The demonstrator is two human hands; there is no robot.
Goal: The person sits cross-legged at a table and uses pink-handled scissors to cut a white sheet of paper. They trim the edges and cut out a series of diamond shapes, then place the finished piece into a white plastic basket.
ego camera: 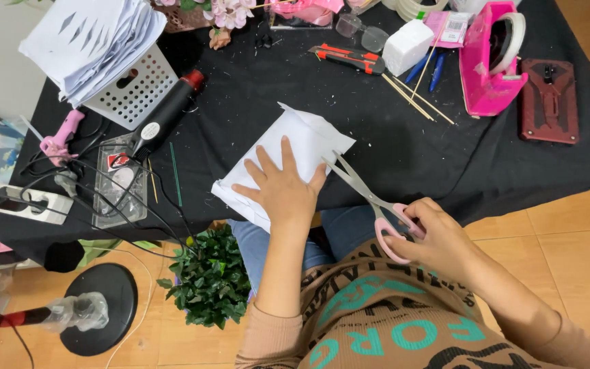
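My left hand lies flat, fingers spread, on a folded stack of white paper at the near edge of the black-covered table. My right hand grips the pink handles of a pair of scissors. The blades are apart and their tips meet the paper's right edge, just beside my left fingertips.
On the table stand a white basket holding cut white paper, a black heat gun, a pink glue gun, a utility knife, wooden sticks, a pink tape dispenser and a red-cased phone. A leafy plant sits below.
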